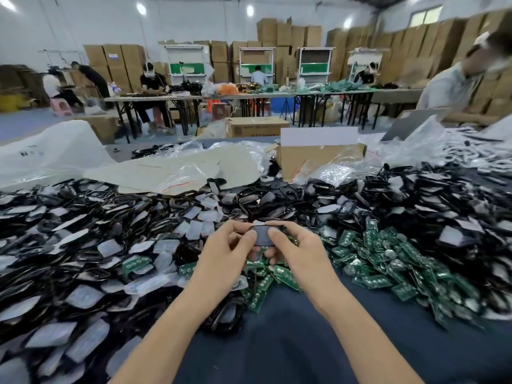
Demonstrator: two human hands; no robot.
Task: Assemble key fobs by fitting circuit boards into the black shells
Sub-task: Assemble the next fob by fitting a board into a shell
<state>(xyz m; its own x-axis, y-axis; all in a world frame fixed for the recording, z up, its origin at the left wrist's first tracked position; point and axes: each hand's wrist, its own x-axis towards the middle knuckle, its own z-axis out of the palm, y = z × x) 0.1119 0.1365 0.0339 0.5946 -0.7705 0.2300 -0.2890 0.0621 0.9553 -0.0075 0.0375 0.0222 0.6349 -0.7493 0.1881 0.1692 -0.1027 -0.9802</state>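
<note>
Left hand [227,246] and right hand [296,245] fingers [274,235] pinch one black shell [261,234]; I think a board sits inside. Next, press it flush.

Single head-worn wide-angle view, sited above and just behind the left hand [225,252] and right hand [300,252], faces forward and down, close over the near tabletop [291,345], with the far worktables [155,98] small toward the top edge.
</note>
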